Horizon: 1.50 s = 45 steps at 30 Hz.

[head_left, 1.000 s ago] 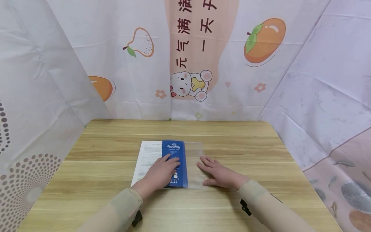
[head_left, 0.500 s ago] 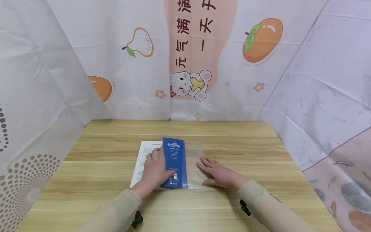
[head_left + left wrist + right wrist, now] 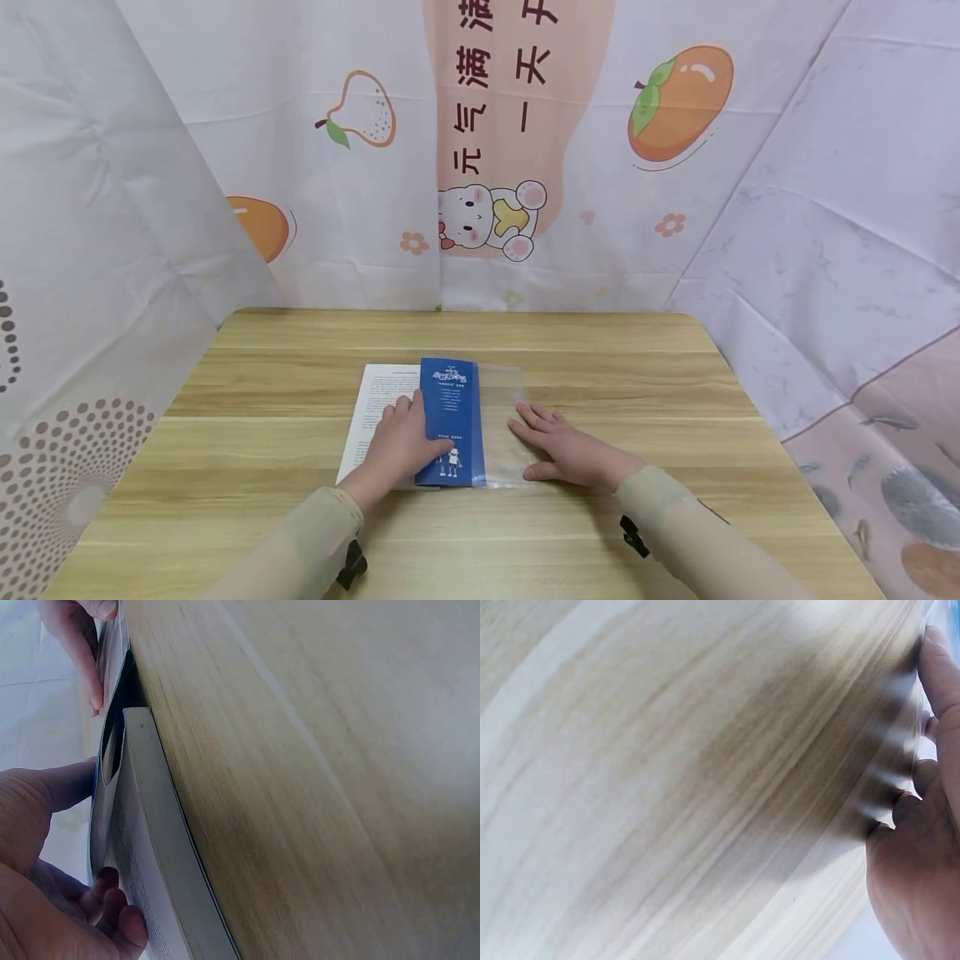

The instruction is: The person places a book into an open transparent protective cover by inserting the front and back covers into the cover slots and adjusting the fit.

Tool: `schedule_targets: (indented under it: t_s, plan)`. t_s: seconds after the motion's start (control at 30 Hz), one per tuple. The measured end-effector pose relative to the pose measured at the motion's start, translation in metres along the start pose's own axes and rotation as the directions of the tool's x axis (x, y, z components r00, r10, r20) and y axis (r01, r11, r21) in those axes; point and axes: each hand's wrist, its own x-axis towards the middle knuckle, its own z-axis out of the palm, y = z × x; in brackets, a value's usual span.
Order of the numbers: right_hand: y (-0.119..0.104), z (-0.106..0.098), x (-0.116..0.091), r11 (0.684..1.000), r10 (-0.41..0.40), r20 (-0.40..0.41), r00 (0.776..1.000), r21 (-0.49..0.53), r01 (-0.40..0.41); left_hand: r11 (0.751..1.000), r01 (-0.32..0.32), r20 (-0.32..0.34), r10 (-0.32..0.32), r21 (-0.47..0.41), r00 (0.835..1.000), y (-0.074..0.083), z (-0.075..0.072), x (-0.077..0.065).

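Observation:
A book with a printed white page (image 3: 377, 398) lies on the wooden table, its blue cover flap (image 3: 454, 421) folded over part of that page. My left hand (image 3: 397, 442) holds the flap by its left edge, thumb on the blue face and fingers on the page side. The left wrist view shows the flap (image 3: 98, 832) bowed up off the thick page block (image 3: 161, 825). Clear plastic film (image 3: 501, 417) reaches out to the right of the flap. On the film's right edge my right hand (image 3: 566, 446) rests palm down, fingers spread.
The wooden table (image 3: 637, 367) extends around the book on all sides. Behind it hangs a printed cloth (image 3: 337, 208), and more cloth flanks the table on the left and right.
My left hand was lying over the blue flap; it has shifted left, and its fingers now go behind the flap's left edge, which has lifted slightly. The right hand has stayed in place.

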Motion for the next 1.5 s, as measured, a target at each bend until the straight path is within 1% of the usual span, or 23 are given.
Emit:
schedule_targets:
  t_s: [0.2,0.47,0.8,1.33,1.5]
  plan:
    - [0.0011,0.0004,0.0002,1.000,0.012,0.001,1.000,0.001,-0.012,0.999,0.008,0.040,-0.007,-0.036,0.999,-0.0002,-0.0003,0.0017]
    - [0.0020,0.0009,0.0004,1.000,0.018,-0.001,1.000,0.000,-0.018,0.998,0.011,0.063,-0.007,-0.061,0.998,0.0013,-0.0004,0.0016]
    - [0.0016,0.0007,0.0009,1.000,0.028,0.000,1.000,0.001,-0.028,0.998,-0.007,0.066,0.011,-0.066,0.998,0.0057,-0.0027,-0.0007]
    - [0.0027,0.0018,0.0015,1.000,0.023,-0.001,1.000,-0.002,-0.023,0.998,0.011,0.072,-0.007,-0.065,0.997,0.0075,-0.0011,-0.0007]
    - [0.0035,0.0024,0.0018,1.000,0.025,0.000,1.000,0.000,-0.025,0.998,0.006,0.068,-0.001,-0.068,0.998,0.0094,-0.0008,-0.0010]
